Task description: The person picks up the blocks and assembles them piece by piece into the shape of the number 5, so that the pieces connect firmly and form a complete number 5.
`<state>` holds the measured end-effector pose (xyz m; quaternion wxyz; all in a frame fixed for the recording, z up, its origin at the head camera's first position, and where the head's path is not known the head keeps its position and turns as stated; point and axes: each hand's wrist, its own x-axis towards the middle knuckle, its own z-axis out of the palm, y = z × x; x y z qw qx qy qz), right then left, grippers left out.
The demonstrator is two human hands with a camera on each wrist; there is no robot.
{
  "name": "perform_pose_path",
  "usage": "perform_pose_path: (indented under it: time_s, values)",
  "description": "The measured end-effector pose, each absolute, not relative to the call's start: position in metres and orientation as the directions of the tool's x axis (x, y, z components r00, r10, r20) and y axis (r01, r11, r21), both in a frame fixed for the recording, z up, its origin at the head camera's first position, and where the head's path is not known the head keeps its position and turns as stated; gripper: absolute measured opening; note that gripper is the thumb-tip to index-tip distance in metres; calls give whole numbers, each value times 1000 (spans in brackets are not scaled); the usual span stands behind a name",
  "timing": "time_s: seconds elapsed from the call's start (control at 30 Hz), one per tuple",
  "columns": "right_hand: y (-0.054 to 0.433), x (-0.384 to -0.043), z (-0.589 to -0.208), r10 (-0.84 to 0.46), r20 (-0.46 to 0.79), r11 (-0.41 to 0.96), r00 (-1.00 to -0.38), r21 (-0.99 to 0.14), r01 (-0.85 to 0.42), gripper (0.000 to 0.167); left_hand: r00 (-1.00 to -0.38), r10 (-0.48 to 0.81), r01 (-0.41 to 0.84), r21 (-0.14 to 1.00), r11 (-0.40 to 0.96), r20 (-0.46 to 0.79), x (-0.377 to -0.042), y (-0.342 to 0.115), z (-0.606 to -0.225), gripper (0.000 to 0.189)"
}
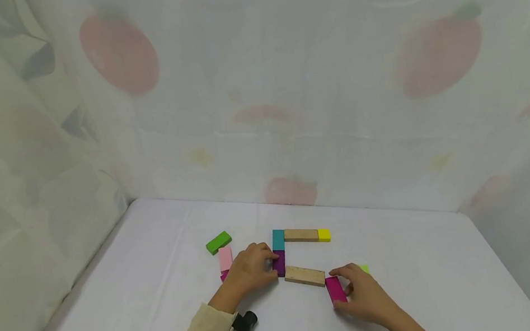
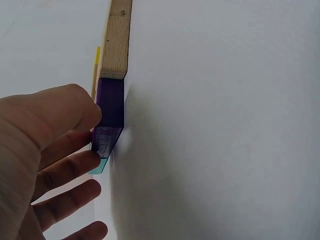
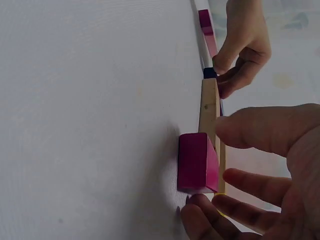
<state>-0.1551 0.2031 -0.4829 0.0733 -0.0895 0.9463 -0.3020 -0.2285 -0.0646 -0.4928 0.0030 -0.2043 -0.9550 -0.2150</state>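
Small wooden blocks lie on the white table. My left hand (image 1: 249,267) holds a dark purple block (image 2: 111,102) between thumb and fingertips. A teal block (image 1: 278,239) adjoins its far end, and a plain wooden block (image 1: 305,276) runs right from its near end. At that wooden block's right end is a magenta block (image 1: 335,289), also large in the right wrist view (image 3: 192,161). My right hand (image 1: 362,293) has thumb and fingers about the magenta block's two ends. How firmly the fingertips press is hard to see.
Another plain block (image 1: 301,235) and a yellow block (image 1: 324,235) extend right from the teal one. Left of them lie a green block (image 1: 218,243), a pink block (image 1: 225,258) and a partly hidden magenta one. A lime block (image 1: 365,269) shows behind my right hand.
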Motion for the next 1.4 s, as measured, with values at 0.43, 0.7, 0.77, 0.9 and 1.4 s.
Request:
perform_pose_path:
  time_s: [0.43, 0.7, 0.77, 0.9, 1.4]
  values:
    - [207, -155, -488, -284, -84, 753, -955, -636, -168, 57, -910, 401, 408, 404, 819, 106, -228, -64, -494, 31]
    - [204, -154, -488, -259, -66, 748, -963, -645, -157, 57, -910, 398, 408, 405, 818, 112, -227, -64, -496, 30]
    - [202, -153, -487, -251, -60, 744, -966, -650, -153, 57, -912, 396, 405, 406, 819, 111, -227, -64, -496, 30]
    - [200, -151, -487, -230, -41, 728, -972, -671, -144, 56, -914, 391, 400, 408, 821, 107, -227, -64, -495, 30]
    - [194, -152, -492, -156, -22, 733, -987, -673, -101, 53, -908, 402, 416, 390, 822, 122, -226, -65, -491, 30]
